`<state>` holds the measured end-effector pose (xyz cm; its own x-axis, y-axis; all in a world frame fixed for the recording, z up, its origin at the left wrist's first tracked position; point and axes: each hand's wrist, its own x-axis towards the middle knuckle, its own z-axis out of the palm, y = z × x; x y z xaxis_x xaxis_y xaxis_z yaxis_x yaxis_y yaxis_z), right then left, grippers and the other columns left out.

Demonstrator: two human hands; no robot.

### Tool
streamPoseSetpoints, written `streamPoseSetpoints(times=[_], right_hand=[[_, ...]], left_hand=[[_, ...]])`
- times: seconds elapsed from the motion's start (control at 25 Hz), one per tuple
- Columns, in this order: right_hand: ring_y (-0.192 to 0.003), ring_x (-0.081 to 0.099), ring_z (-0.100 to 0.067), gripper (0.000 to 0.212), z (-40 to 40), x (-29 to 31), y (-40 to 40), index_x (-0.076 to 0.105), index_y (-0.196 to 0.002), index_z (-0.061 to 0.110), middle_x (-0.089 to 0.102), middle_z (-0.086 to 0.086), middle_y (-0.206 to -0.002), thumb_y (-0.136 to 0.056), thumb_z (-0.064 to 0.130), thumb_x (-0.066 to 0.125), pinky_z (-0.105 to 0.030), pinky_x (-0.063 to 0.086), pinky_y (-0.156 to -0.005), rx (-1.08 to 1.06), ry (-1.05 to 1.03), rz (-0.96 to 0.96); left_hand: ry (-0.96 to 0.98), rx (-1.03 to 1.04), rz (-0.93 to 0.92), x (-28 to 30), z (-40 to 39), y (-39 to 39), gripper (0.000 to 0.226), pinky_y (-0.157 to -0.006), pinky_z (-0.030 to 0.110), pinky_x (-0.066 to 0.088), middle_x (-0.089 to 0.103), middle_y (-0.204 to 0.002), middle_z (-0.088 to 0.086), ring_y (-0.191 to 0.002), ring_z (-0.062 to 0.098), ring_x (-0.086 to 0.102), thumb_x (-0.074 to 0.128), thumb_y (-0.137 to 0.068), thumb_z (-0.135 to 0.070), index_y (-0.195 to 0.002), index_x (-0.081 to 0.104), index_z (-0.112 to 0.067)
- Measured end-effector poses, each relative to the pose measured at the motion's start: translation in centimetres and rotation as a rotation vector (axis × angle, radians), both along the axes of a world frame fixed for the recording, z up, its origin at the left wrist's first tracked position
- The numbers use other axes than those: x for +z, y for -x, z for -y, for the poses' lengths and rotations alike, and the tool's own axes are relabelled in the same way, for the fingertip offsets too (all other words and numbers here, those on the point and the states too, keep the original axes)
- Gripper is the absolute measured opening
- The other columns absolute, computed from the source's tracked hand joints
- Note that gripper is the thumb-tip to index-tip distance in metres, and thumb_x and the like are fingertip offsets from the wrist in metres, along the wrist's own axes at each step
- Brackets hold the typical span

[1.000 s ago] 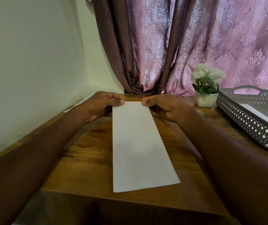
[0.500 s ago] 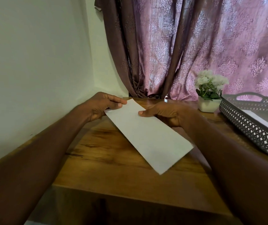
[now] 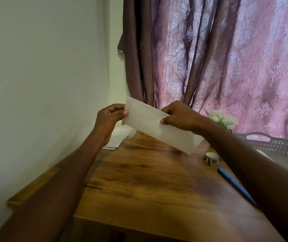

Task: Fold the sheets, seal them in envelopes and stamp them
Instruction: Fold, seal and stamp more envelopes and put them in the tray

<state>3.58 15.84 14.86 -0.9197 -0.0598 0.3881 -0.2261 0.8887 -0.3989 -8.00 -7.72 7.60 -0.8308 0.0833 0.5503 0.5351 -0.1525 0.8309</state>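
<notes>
The long, narrow strip of folded white paper [image 3: 159,125] is in the air above the far part of the brown wooden table [image 3: 148,186], not touching it. It is tilted, with its left end higher and its right end lower, toward the right edge of the table. The left hand [image 3: 109,117] pinches the left end of the paper between the thumb and the curled fingers. The right hand [image 3: 180,116] holds the paper near its middle, thumb on the near face and the other fingers behind the upper edge. Both hands are closed on the paper.

At the far left corner of the table some flat white sheets [image 3: 115,139] lie beside the pale wall [image 3: 43,75]. Near the right edge stands a small white roll with a patterned base [image 3: 211,158], and closer to the near side a blue pen [image 3: 235,186] lies on the wood, partly hidden by the right forearm. At the far right a grey perforated plastic tray [image 3: 279,145] stands, and behind the right wrist a small bunch of white flowers [image 3: 222,118] is seen. A pink-purple patterned curtain [image 3: 218,58] hangs behind the table.
</notes>
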Motion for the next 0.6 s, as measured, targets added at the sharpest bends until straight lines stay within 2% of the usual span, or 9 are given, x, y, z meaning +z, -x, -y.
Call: streamPoseSetpoints(times=[0.08,0.2,0.28,0.4,0.44,0.48,0.52,0.6], right_hand=[[-0.096,0.068,-0.028,0.023,1.0,-1.1,-1.6,0.079,-0.109,0.015,0.072,-0.002,-0.093,-0.093,0.008,0.063,-0.036,0.054,-0.082,-0.007,-0.221,-0.111],[-0.086,0.066,-0.023,0.039,2.1,-5.1,-4.5,0.075,-0.119,0.026,0.068,0.001,-0.087,-0.095,0.005,0.053,-0.034,0.050,-0.074,0.033,-0.222,-0.153],[-0.090,0.061,-0.013,0.048,2.7,-7.1,-6.5,0.068,-0.134,0.031,0.073,0.000,-0.104,-0.097,0.005,0.052,-0.028,0.045,-0.078,0.076,-0.207,-0.095],[-0.117,0.052,-0.002,0.046,3.4,-8.8,-9.1,0.060,-0.145,0.029,0.062,0.008,-0.144,-0.101,0.016,0.060,-0.021,0.036,-0.096,0.211,-0.250,0.114],[-0.128,0.050,-0.002,0.044,3.5,-9.4,-9.5,0.059,-0.146,0.029,0.057,0.010,-0.149,-0.101,0.026,0.063,-0.021,0.034,-0.102,0.254,-0.265,0.184],[-0.135,0.048,-0.004,0.044,3.7,-9.8,-9.9,0.059,-0.145,0.029,0.055,0.012,-0.151,-0.102,0.036,0.063,-0.022,0.034,-0.107,0.291,-0.271,0.241],[-0.136,0.049,-0.005,0.043,3.8,-10.3,-10.0,0.061,-0.143,0.028,0.057,0.012,-0.150,-0.102,0.041,0.061,-0.023,0.035,-0.109,0.319,-0.254,0.259],[-0.125,0.059,-0.010,0.036,4.1,-11.1,-9.5,0.068,-0.134,0.023,0.067,0.009,-0.138,-0.107,0.039,0.053,-0.028,0.044,-0.104,0.296,-0.148,0.133]], left_hand=[[0.085,0.026,-0.003,-0.3,0.7,-1.3,0.018,-0.102,0.034,0.058,0.081,-0.099,-0.002,-0.097,0.012,0.075,0.076,-0.090,-0.003,-0.106,0.078,-0.011],[0.203,0.039,-0.040,-2.0,2.5,-4.7,0.016,-0.098,0.032,0.060,0.080,-0.099,0.004,-0.097,0.017,0.076,0.078,-0.088,0.000,-0.102,0.077,-0.007],[0.387,0.066,-0.111,-3.6,4.0,-7.2,0.012,-0.092,0.029,0.060,0.080,-0.095,-0.001,-0.094,0.013,0.075,0.080,-0.087,-0.004,-0.095,0.079,-0.013],[0.743,0.093,-0.058,-5.9,6.5,-10.6,0.018,-0.074,0.025,0.059,0.078,-0.094,-0.010,-0.084,0.007,0.072,0.075,-0.092,-0.011,-0.088,0.081,-0.027],[0.857,0.077,-0.047,-6.4,7.2,-11.5,0.023,-0.078,0.023,0.059,0.077,-0.099,-0.014,-0.087,0.002,0.071,0.072,-0.094,-0.010,-0.088,0.081,-0.030],[0.939,0.050,-0.058,-6.7,7.8,-11.9,0.026,-0.087,0.023,0.058,0.076,-0.106,-0.017,-0.096,-0.001,0.069,0.070,-0.094,-0.009,-0.090,0.081,-0.033],[0.970,0.034,-0.069,-6.7,8.2,-12.3,0.027,-0.095,0.026,0.056,0.075,-0.111,-0.018,-0.103,-0.001,0.068,0.069,-0.095,-0.011,-0.092,0.081,-0.034],[0.935,0.091,-0.089,-6.1,7.6,-13.0,0.017,-0.095,0.030,0.053,0.074,-0.116,-0.015,-0.104,0.005,0.065,0.064,-0.097,-0.026,-0.099,0.079,-0.035]])
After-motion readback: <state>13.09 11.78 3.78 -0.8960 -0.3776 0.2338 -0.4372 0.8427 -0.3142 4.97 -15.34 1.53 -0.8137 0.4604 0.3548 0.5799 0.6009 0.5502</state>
